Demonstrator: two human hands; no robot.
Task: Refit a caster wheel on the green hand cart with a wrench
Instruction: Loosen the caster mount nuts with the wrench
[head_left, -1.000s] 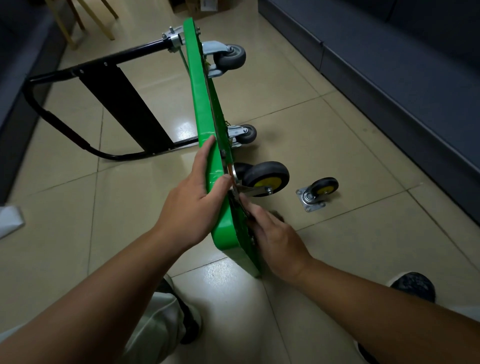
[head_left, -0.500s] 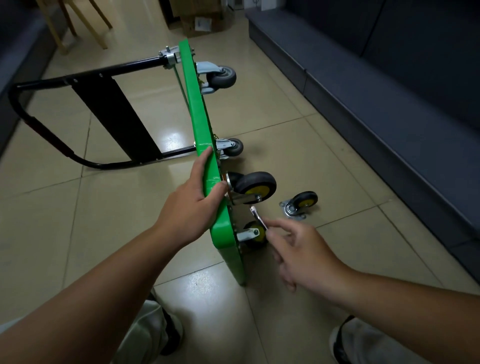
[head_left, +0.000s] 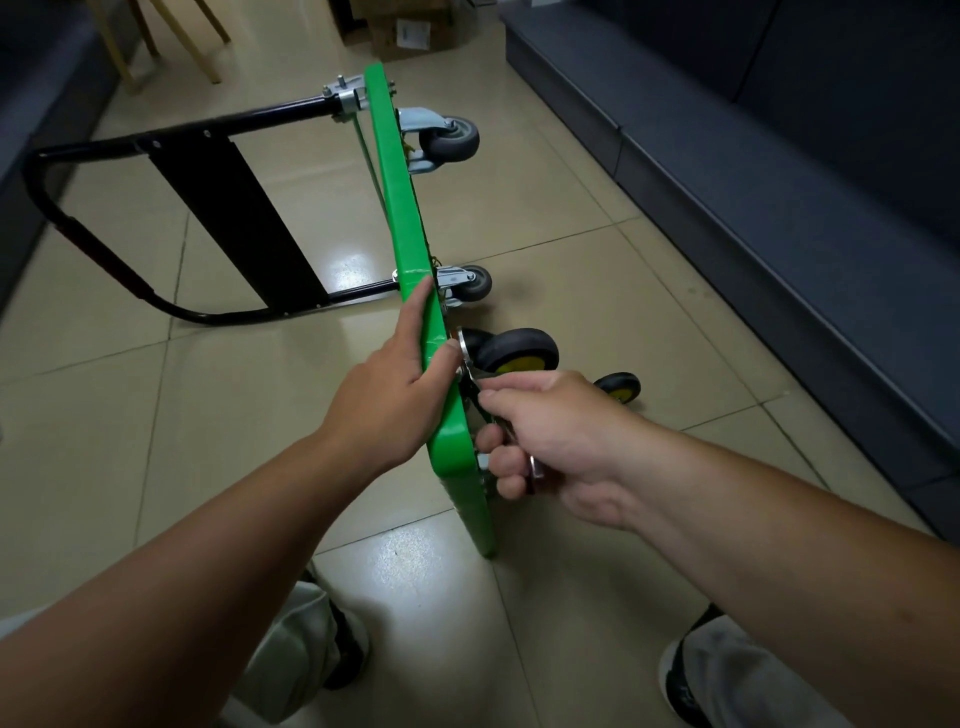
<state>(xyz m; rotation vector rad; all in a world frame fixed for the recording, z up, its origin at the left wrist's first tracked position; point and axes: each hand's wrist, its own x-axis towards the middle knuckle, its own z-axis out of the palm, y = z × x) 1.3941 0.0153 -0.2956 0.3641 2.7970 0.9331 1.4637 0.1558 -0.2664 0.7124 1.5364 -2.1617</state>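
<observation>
The green hand cart (head_left: 397, 197) stands on its long edge on the tiled floor, with its black handle (head_left: 156, 208) lying off to the left. My left hand (head_left: 389, 395) grips the deck's upper edge, fingers over the top and thumb on the wheel side. A black caster wheel with a yellow hub (head_left: 517, 351) sits against the deck's underside. My right hand (head_left: 550, 436) is curled round a silver wrench (head_left: 535, 467) just below that wheel; the wrench head is hidden. A loose caster wheel (head_left: 618, 387) lies on the floor behind my right hand.
Two grey caster wheels (head_left: 449, 137) (head_left: 470, 283) are mounted further along the deck. A dark sofa (head_left: 779, 182) runs along the right. Wooden chair legs (head_left: 156, 47) and a cardboard box (head_left: 410, 26) stand at the far end. My shoes (head_left: 680, 686) are near the cart's close corner.
My right hand has closed round the wrench and come up against the deck under the yellow-hub wheel. My left hand keeps its hold on the deck edge. The view has shifted slightly.
</observation>
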